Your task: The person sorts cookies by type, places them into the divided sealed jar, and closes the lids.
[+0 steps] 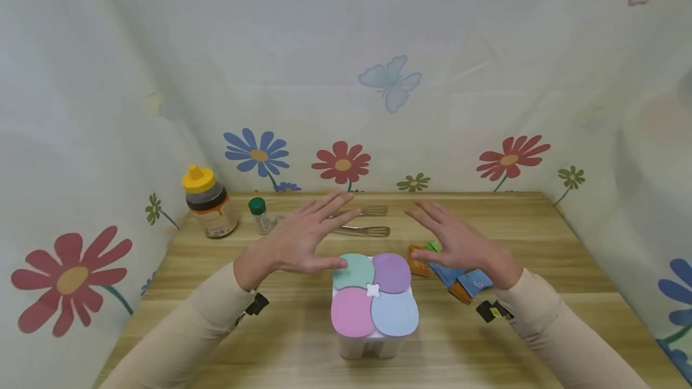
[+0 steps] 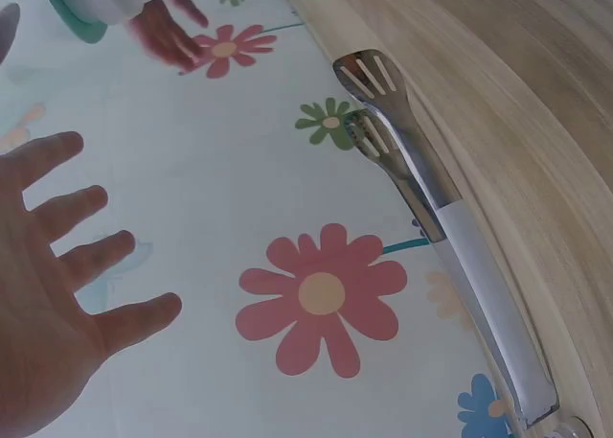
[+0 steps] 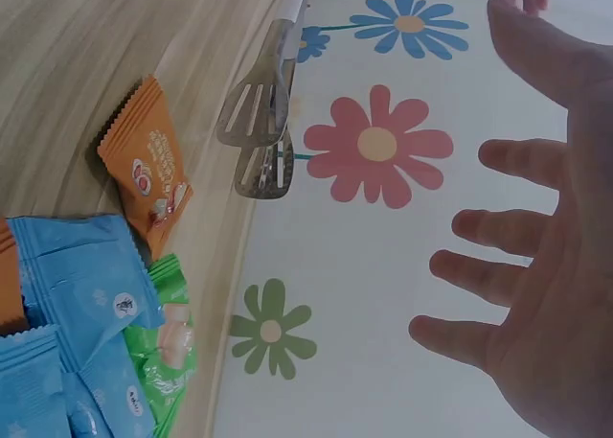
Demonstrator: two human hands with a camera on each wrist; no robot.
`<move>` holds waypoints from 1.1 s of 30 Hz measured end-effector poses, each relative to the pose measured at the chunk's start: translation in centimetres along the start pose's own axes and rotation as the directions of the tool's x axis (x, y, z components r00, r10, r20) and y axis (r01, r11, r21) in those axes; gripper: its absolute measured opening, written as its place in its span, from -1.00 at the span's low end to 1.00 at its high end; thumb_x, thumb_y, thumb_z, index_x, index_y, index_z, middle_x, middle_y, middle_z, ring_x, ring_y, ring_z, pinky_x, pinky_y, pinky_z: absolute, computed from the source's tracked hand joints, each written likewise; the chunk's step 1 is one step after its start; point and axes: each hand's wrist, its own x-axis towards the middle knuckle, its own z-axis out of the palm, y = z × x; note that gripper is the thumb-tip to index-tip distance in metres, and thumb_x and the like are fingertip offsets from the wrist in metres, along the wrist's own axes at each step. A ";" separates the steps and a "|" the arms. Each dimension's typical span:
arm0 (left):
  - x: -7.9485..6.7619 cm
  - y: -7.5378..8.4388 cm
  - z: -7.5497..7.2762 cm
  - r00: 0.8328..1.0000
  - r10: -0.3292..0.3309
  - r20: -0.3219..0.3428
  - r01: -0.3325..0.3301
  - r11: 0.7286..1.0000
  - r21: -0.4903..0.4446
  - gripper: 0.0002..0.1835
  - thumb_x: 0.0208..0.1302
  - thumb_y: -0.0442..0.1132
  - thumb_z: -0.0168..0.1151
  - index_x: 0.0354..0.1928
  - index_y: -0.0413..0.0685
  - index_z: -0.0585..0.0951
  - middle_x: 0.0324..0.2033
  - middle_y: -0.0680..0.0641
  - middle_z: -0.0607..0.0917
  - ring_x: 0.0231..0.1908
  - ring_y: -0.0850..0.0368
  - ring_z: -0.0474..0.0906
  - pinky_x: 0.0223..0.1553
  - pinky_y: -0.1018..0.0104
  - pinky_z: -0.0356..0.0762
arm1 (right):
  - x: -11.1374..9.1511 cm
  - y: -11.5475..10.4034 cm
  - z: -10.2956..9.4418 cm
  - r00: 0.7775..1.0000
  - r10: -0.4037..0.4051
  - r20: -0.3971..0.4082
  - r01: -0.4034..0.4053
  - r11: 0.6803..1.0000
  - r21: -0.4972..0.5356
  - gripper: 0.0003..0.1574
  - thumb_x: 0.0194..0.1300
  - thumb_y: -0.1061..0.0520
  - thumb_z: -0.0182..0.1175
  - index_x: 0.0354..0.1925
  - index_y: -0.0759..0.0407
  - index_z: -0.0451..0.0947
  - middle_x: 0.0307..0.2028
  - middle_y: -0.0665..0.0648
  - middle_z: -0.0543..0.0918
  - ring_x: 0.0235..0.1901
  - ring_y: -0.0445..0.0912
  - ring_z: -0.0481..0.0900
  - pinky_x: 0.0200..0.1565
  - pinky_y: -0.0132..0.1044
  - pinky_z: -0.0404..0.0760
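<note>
Both hands are raised with fingers spread, holding nothing. In the head view my left hand [image 1: 303,238] is at the back left of a white box [image 1: 373,347], its thumb overlapping the mint lid [image 1: 354,270]. The box's other petal-shaped lids are a purple lid [image 1: 391,273], a pink lid [image 1: 352,312] and a blue lid [image 1: 394,315]. My right hand [image 1: 459,245] is to the right, over several small snack packets [image 1: 476,284]. Behind the left hand lie metal tongs [image 2: 488,304] with slotted ends, partly hidden by that hand in the head view.
A jar with a yellow lid [image 1: 209,203] stands at the back left of the wooden table [image 1: 281,341]. Beside it is a small green-capped shaker [image 1: 260,215]. A flower-printed cloth [image 1: 303,77] hangs behind the table and along both sides.
</note>
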 end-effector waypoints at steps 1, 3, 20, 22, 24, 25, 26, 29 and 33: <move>0.0 0.1 -0.1 1.000 0.005 -0.006 -0.005 1.000 -0.006 -0.04 0.18 0.50 -0.08 0.54 0.25 0.02 0.55 0.03 -0.11 0.52 -0.06 -0.13 0.44 -0.18 0.10 | -0.1 0.1 0.1 1.000 0.000 -0.006 0.000 1.000 0.003 0.06 0.22 -0.34 0.23 0.49 0.05 0.09 0.46 0.32 0.11 0.40 0.28 0.16 0.28 0.30 0.33; 0.0 0.2 -0.1 1.000 0.012 -0.013 -0.012 1.000 -0.019 -0.06 0.20 0.48 -0.07 0.54 0.24 0.03 0.55 0.03 -0.09 0.52 -0.06 -0.11 0.43 -0.16 0.13 | -0.3 0.3 0.3 1.000 0.000 -0.015 0.000 1.000 0.009 0.03 0.22 -0.29 0.26 0.47 0.09 0.13 0.45 0.34 0.14 0.37 0.29 0.21 0.26 0.29 0.36; 0.2 2.2 -1.1 0.992 0.116 -0.058 -0.121 0.988 -0.091 -0.08 0.19 0.41 0.04 0.51 0.16 0.13 0.47 0.00 0.21 0.42 0.04 0.20 0.30 -0.03 0.41 | -2.7 1.5 2.1 0.988 0.152 0.023 -0.154 0.984 0.090 -0.21 0.21 -0.01 0.36 0.30 0.28 0.37 0.24 0.34 0.46 0.25 0.26 0.38 0.22 0.23 0.44; 0.1 2.6 -1.2 0.991 0.123 -0.060 -0.129 0.987 -0.094 -0.09 0.19 0.41 0.05 0.50 0.17 0.15 0.46 0.01 0.23 0.41 0.06 0.21 0.31 -0.02 0.40 | -2.9 1.7 2.3 0.988 0.153 0.018 -0.154 0.984 0.089 -0.24 0.20 0.00 0.37 0.27 0.29 0.39 0.22 0.33 0.48 0.22 0.25 0.41 0.19 0.21 0.47; 0.1 3.0 -1.3 0.989 0.134 -0.070 -0.141 0.985 -0.101 -0.10 0.18 0.40 0.07 0.49 0.17 0.18 0.44 0.02 0.27 0.41 0.08 0.22 0.32 -0.01 0.39 | -3.1 1.9 2.6 0.988 0.152 0.009 -0.153 0.985 0.086 -0.27 0.20 0.02 0.37 0.24 0.31 0.42 0.19 0.33 0.50 0.19 0.24 0.43 0.17 0.20 0.50; 0.0 3.1 -1.4 0.987 0.143 -0.076 -0.150 0.984 -0.101 -0.11 0.18 0.40 0.08 0.48 0.16 0.20 0.43 0.02 0.28 0.41 0.08 0.22 0.32 0.01 0.38 | -3.2 1.9 2.7 0.989 0.151 0.002 -0.150 0.985 0.085 -0.29 0.19 0.03 0.38 0.22 0.31 0.44 0.17 0.33 0.52 0.17 0.24 0.45 0.16 0.19 0.51; 0.0 3.3 -1.5 0.985 0.153 -0.083 -0.161 0.982 -0.100 -0.11 0.18 0.39 0.09 0.48 0.15 0.21 0.43 0.02 0.30 0.41 0.09 0.23 0.32 0.02 0.39 | -3.2 2.0 2.8 0.989 0.150 -0.003 -0.150 0.985 0.085 -0.30 0.18 0.04 0.39 0.20 0.32 0.45 0.15 0.33 0.53 0.14 0.22 0.47 0.14 0.17 0.53; -0.1 3.8 -1.6 0.976 0.183 -0.120 -0.195 0.976 -0.093 -0.12 0.18 0.37 0.13 0.45 0.09 0.26 0.39 0.00 0.35 0.40 0.08 0.25 0.32 0.05 0.39 | -3.5 2.3 3.1 0.988 0.154 -0.006 -0.153 0.985 0.086 -0.34 0.17 0.06 0.40 0.17 0.32 0.48 0.11 0.31 0.55 0.02 0.15 0.55 0.06 0.12 0.60; -0.3 4.4 -1.5 0.965 0.205 -0.164 -0.223 0.969 -0.102 -0.14 0.16 0.35 0.16 0.41 0.06 0.31 0.34 -0.01 0.42 0.37 0.09 0.29 0.33 0.07 0.39 | -3.9 2.5 3.7 0.985 0.171 0.026 -0.173 0.981 0.088 -0.38 0.20 0.06 0.37 0.15 0.32 0.49 0.08 0.29 0.57 -0.08 0.08 0.59 -0.02 0.06 0.65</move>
